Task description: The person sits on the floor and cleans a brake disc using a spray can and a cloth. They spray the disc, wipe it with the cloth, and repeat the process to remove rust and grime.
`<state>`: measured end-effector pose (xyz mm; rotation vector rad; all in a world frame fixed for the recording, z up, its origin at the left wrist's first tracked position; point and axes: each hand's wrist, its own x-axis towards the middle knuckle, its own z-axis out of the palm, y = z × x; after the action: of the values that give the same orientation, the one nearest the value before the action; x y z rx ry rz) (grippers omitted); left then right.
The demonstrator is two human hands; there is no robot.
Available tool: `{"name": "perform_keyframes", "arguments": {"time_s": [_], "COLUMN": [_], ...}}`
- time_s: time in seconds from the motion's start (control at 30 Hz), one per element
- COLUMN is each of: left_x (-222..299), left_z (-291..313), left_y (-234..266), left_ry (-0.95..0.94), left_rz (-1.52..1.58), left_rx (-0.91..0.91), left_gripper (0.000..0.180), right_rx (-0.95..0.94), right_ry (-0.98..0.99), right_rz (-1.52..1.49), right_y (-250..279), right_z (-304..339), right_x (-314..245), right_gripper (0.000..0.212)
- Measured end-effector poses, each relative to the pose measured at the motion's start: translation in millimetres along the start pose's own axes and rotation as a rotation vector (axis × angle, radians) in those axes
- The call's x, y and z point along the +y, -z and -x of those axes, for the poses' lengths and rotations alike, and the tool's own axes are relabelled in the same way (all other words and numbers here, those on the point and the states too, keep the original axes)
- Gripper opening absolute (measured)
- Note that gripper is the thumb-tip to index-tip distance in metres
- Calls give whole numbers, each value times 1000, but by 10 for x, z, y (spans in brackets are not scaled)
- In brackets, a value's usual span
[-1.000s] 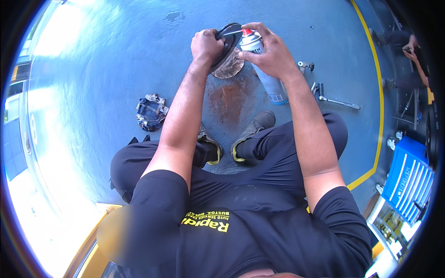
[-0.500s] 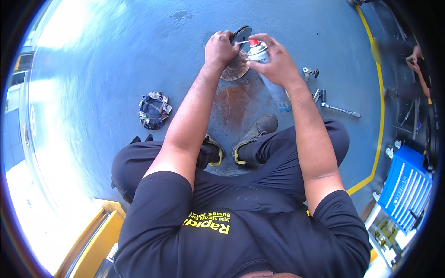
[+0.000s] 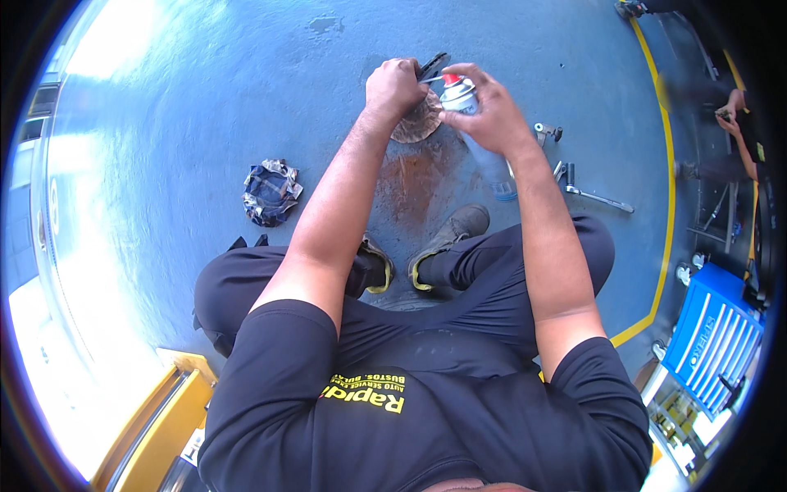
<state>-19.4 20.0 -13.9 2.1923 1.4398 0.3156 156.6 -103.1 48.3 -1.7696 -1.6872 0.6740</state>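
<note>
My left hand [image 3: 395, 87] is closed around a dark, flat brake pad [image 3: 433, 66], now seen nearly edge-on; its lower part is hidden by my fingers. In my right hand [image 3: 494, 113] is a pale aerosol spray can [image 3: 459, 100] with a red nozzle. A thin straw runs from the nozzle toward the brake pad, and one finger lies over the nozzle top. Under my hands a round, mottled brown disc [image 3: 418, 121] rests on the blue floor, beside a rusty stain [image 3: 410, 184].
A crumpled plaid rag [image 3: 272, 193] lies left. Right of my right forearm are a ratchet wrench [image 3: 602, 199] and other metal tools [image 3: 548, 133]. Beyond a yellow floor line [image 3: 670, 180] stand a blue tool cabinet [image 3: 711, 340] and another person, whose hands [image 3: 730, 111] show.
My left hand has turned the brake pad, so its broad face shows less and its edge more. The spray can keeps nearly the same place. The view has shifted slightly.
</note>
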Motion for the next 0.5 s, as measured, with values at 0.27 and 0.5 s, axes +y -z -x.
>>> {"name": "perform_keyframes", "arguments": {"time_s": [0.27,0.5], "left_x": [212,144], "left_z": [15,60], "left_y": [108,70], "left_ry": [1,15], "left_rz": [-153,-99], "left_rx": [-179,-174], "left_gripper": [33,40], "right_rx": [15,-87], "right_ry": [10,-59], "right_rz": [-21,-2], "right_y": [43,83], "right_z": [85,118], "right_x": [60,-256], "right_gripper": [73,70]}}
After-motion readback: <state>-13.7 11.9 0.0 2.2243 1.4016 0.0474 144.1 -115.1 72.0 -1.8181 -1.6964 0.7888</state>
